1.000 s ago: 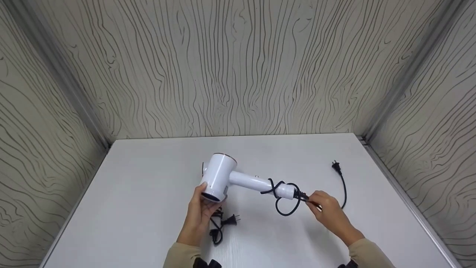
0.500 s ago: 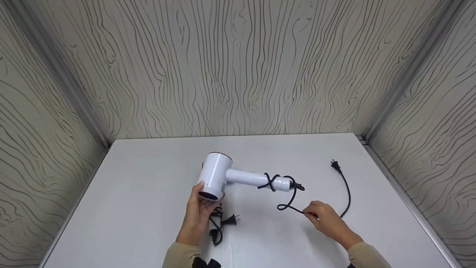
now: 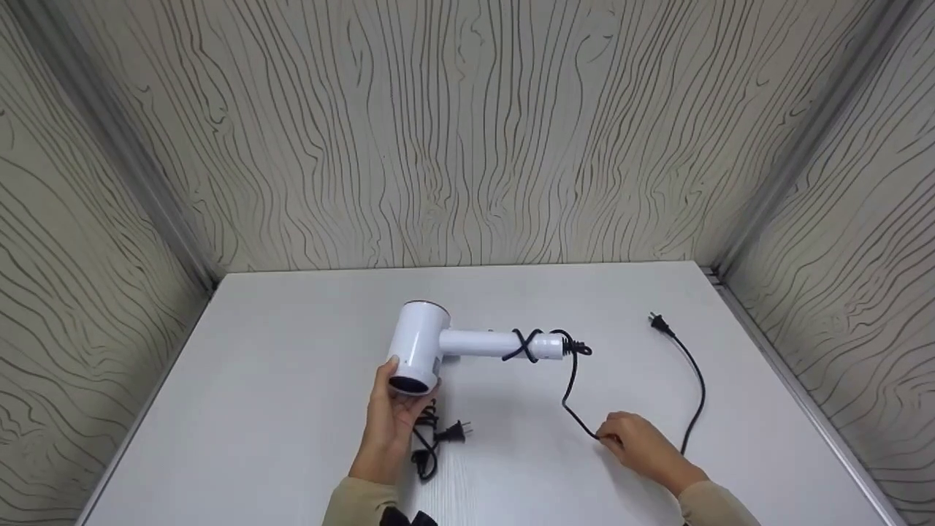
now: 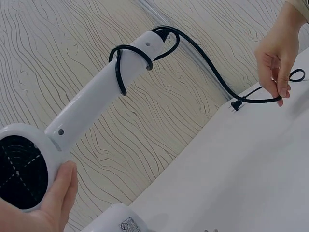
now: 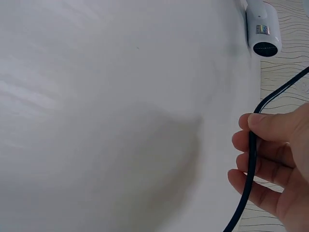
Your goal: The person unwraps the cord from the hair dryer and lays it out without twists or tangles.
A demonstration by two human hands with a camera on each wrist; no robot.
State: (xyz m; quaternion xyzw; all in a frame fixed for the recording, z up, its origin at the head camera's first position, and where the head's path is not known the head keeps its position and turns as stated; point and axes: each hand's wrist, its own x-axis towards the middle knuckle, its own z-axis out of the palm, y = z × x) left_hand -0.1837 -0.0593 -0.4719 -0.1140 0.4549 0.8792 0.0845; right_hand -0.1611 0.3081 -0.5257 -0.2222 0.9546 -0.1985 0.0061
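Note:
My left hand (image 3: 391, 424) grips the barrel of a white hair dryer (image 3: 422, 349) and holds it above the white table (image 3: 292, 409). In the left wrist view the dryer's (image 4: 82, 116) handle points up and to the right. Its black cord (image 3: 568, 391) is still looped around the handle's end (image 3: 527, 344). My right hand (image 3: 634, 443), nearer to me and to the right, pinches that cord (image 5: 251, 159) between thumb and fingers. From there the cord runs on to its plug (image 3: 658, 322), which lies on the table at the far right.
Under my left hand lie a second black cord and its plug (image 3: 454, 433). A second white dryer body (image 5: 263, 26) rests on the table, mostly hidden in the head view. Wood-grain walls (image 3: 467, 131) close in the table on three sides.
My right hand has drawn the cord away from the handle's end and toward me, and a loop has come off. The dryer has risen slightly, with its handle now level.

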